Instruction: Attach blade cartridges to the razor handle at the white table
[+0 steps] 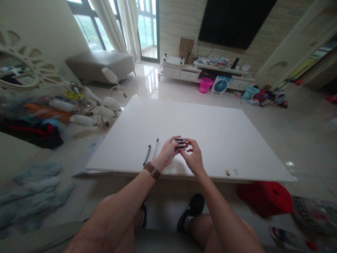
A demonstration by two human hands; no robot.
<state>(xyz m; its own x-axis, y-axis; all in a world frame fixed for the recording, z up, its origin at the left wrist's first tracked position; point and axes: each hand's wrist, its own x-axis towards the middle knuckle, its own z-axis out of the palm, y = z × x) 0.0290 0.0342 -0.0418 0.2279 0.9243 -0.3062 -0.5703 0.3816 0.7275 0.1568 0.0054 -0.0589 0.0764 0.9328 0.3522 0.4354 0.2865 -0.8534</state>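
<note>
A small block with black and silver bands (179,140) is held up over the near part of the white table (200,123). My left hand (167,153) is closed around its left side. At the block's right edge, the curled fingers and thumb of my right hand (194,154) pinch it; its exact kind is too small to make out. Left of my hands, a slim black-and-grey pen-like tool (146,155) lies on the tabletop. Beside that is a pale stick with a dark tip (156,146), partly behind my left wrist.
Near the table's front right edge lie a small brown-and-yellow piece (227,172) and a clear scrap (236,172). A red stool (268,198) stands below that corner. A lamp with several white shades (105,112) borders the table's left side. Beyond are a pink basket (205,85) and a fan (221,84).
</note>
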